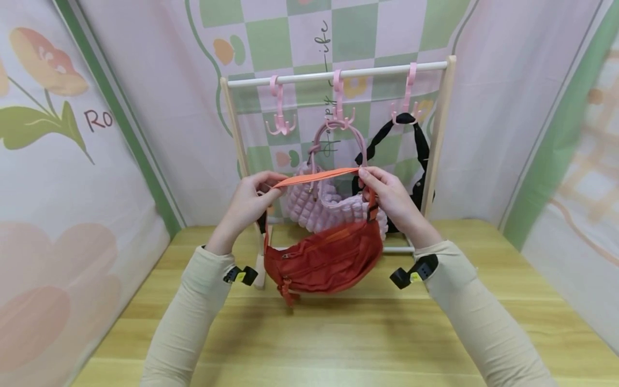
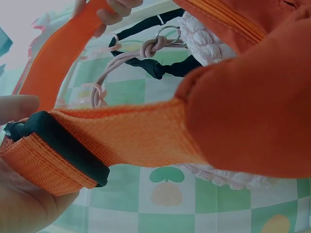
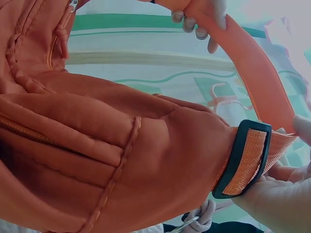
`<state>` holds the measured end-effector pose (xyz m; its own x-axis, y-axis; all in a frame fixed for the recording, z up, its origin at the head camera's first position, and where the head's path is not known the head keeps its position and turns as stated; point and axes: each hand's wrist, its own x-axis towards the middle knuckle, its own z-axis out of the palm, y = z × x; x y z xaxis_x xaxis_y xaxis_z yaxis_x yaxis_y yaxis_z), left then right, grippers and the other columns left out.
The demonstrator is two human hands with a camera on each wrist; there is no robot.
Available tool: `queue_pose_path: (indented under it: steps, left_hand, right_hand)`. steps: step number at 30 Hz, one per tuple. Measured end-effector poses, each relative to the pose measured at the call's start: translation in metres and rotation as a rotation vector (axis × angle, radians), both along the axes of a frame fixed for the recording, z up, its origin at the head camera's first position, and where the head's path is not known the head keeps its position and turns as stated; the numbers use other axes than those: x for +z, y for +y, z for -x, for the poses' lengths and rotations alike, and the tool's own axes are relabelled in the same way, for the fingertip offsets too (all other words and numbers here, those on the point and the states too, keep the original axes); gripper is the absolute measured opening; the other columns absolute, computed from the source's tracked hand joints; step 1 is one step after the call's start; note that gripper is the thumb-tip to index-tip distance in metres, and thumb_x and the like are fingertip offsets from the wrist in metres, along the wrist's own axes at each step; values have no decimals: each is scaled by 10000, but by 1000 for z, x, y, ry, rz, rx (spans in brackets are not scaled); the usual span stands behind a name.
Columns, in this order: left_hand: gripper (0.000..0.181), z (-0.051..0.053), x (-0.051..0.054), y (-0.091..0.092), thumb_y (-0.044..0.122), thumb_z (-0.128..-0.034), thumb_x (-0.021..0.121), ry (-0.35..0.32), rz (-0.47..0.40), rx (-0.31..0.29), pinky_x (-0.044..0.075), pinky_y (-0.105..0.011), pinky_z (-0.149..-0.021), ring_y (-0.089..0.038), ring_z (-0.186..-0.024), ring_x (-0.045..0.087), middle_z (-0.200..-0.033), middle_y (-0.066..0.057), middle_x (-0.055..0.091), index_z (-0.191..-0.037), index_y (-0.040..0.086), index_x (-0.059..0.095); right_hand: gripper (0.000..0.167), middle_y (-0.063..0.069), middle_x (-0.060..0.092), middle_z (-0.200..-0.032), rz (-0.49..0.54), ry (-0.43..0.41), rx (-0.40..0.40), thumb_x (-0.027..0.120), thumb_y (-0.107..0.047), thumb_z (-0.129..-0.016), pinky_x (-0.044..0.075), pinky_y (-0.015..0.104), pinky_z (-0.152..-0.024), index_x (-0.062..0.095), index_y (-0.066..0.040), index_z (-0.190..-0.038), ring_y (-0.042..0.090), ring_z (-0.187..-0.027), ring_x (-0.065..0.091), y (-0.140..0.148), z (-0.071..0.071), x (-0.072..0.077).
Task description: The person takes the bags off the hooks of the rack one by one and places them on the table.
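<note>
An orange-red waist bag (image 1: 329, 258) hangs in the air by its orange strap (image 1: 319, 176), in front of a small rack. My left hand (image 1: 249, 201) pinches the strap's left end, and my right hand (image 1: 389, 193) pinches its right end. Between them the strap runs nearly straight. In the left wrist view a black buckle (image 2: 70, 148) lies against the left hand's palm. A black slider buckle (image 3: 243, 159) sits beside the right fingers in the right wrist view. The bag body sags below both hands, its zipper side facing the head camera.
The rack's white bar (image 1: 309, 76) carries pink hooks; the left hook (image 1: 279, 115) bears nothing. A pink puffy bag (image 1: 314, 207) hangs from the middle hook, a black bag strap (image 1: 420, 140) from the right one. Wooden table (image 1: 338, 344) below, printed cloth walls around.
</note>
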<state>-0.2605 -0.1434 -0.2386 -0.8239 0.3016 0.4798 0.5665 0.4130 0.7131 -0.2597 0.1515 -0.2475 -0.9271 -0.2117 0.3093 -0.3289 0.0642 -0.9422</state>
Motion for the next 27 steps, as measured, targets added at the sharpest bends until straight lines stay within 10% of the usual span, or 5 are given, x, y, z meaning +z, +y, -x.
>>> queue_pose_path:
  steps: [27]
  left_hand:
    - [236, -7, -7, -12, 267, -883, 674, -171, -89, 61, 384, -278, -430, -113, -454, 423, -601, 8, 498, -1033, 86, 694]
  right_hand:
    - [221, -55, 380, -609, -29, -68, 51, 491, -365, -981, 372, 241, -455, 569, -191, -870, 65, -522, 368, -1, 0, -22]
